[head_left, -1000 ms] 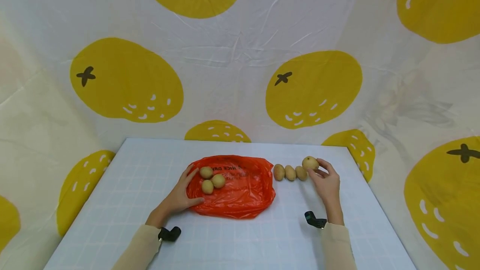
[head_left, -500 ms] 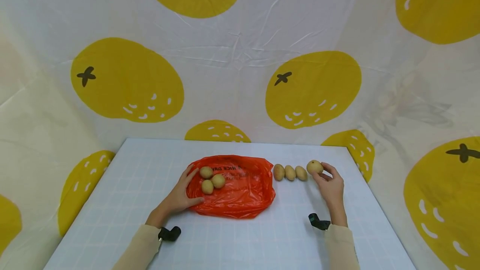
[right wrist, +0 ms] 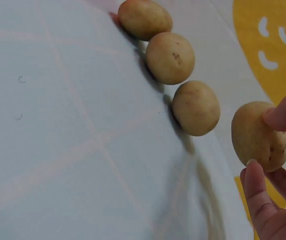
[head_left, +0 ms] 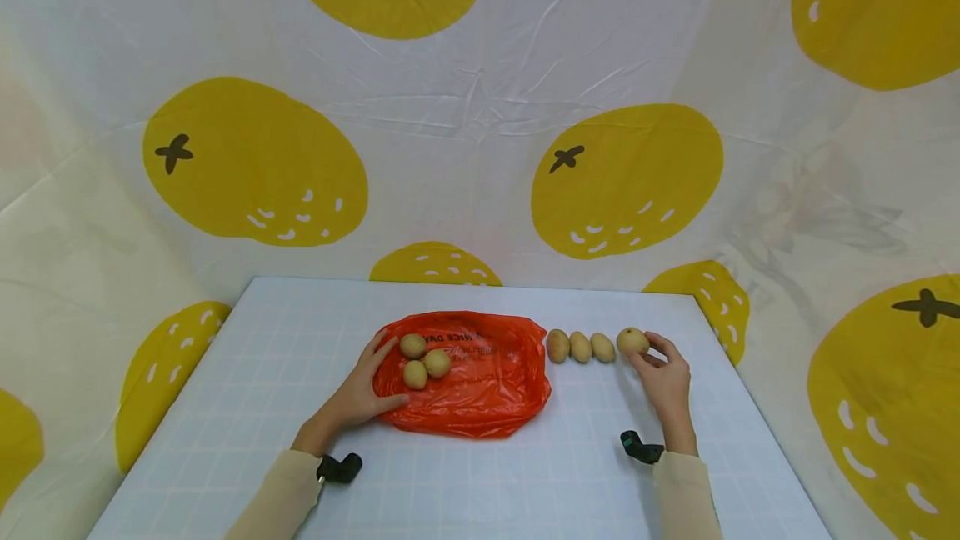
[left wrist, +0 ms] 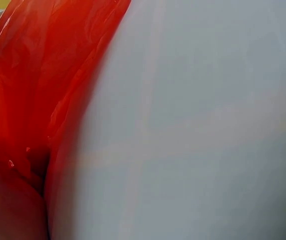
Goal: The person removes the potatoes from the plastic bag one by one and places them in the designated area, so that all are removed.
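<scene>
My left hand (head_left: 360,386) lies at the left end of a red plastic bag (head_left: 487,394), thumb and fingers spread along its edge. Three potatoes (head_left: 415,374) sit together on the bag's left part, close to those fingers. To the right of the bag, three more potatoes (head_left: 581,347) form a row on the table. My right hand (head_left: 663,377) pinches another potato (head_left: 632,342) between thumb and fingertips at the row's right end. In the right wrist view, that potato (right wrist: 258,132) stands a small gap from the last one in line (right wrist: 196,108).
A pale checked cloth covers the table (head_left: 480,486). Behind it and on both sides hangs a white sheet (head_left: 442,182) printed with large yellow fruit. Each wrist carries a small black camera (head_left: 341,468).
My right hand has brought its potato rightward and down, from over the row's last potato to just beside it. My left hand and the bag have stayed in place.
</scene>
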Demonstrator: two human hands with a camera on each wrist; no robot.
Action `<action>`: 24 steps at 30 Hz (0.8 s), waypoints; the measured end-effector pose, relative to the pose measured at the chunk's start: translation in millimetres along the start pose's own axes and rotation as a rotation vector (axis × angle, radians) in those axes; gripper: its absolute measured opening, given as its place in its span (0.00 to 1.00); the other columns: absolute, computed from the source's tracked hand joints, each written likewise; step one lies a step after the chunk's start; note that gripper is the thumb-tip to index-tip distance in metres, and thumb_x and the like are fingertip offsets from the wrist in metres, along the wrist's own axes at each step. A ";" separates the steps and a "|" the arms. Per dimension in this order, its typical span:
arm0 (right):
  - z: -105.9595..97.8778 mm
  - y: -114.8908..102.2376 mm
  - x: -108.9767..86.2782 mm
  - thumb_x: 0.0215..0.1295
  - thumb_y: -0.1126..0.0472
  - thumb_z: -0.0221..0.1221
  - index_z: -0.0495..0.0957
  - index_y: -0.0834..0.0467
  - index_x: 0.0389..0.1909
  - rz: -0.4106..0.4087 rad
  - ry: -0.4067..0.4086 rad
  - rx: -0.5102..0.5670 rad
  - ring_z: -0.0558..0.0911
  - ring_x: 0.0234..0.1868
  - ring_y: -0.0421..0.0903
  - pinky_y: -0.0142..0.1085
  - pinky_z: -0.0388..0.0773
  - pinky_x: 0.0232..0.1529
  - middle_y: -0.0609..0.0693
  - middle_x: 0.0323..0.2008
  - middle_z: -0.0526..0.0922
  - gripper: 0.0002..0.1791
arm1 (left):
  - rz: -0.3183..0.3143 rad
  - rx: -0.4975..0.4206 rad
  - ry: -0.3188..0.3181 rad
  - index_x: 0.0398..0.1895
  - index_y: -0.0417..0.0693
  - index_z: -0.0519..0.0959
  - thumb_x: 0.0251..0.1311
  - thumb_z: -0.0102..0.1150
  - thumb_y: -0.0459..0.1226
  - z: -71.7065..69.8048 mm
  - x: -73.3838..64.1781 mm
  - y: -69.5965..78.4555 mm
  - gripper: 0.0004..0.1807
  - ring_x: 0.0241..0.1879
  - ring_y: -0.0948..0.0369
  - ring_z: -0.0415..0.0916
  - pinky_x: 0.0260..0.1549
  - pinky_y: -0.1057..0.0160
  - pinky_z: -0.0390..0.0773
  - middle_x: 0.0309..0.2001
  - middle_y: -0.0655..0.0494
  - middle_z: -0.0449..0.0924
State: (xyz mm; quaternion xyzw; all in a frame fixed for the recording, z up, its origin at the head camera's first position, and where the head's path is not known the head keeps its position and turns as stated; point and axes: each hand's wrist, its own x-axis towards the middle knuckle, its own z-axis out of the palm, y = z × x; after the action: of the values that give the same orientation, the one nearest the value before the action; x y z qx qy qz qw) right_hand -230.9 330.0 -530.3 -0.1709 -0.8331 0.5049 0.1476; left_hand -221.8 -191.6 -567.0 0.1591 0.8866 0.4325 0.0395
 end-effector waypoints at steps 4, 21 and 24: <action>0.6 2.5 0.3 0.67 0.51 0.68 0.73 0.57 0.69 0.018 -0.018 -0.004 0.81 0.53 0.49 0.13 0.73 0.37 0.59 0.65 0.76 0.32 | -0.012 0.009 -0.004 0.83 0.46 0.51 0.53 0.74 0.54 0.5 -0.3 -1.0 0.60 0.80 0.35 0.43 0.68 0.25 0.57 0.84 0.43 0.36; 2.8 14.9 5.7 0.69 0.51 0.66 0.71 0.58 0.71 0.061 -0.072 -0.040 0.79 0.60 0.59 0.16 0.74 0.34 0.62 0.68 0.73 0.33 | 0.014 0.014 0.010 0.82 0.44 0.53 0.52 0.74 0.54 1.2 0.0 -2.7 0.59 0.79 0.35 0.45 0.68 0.24 0.58 0.83 0.42 0.38; 3.8 15.8 6.5 0.68 0.51 0.66 0.71 0.58 0.70 0.069 -0.071 -0.045 0.79 0.60 0.58 0.16 0.73 0.34 0.62 0.67 0.73 0.32 | 0.031 0.007 0.017 0.82 0.43 0.53 0.52 0.74 0.54 0.8 0.1 -2.7 0.59 0.79 0.35 0.45 0.68 0.24 0.58 0.83 0.41 0.39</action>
State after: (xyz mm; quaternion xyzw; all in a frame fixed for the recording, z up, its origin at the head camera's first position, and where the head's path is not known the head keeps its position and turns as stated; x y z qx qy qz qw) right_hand -236.2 336.6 -545.7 -0.1846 -0.8425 0.4968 0.0965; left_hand -222.4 -192.5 -569.6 0.1695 0.8859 0.4312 0.0248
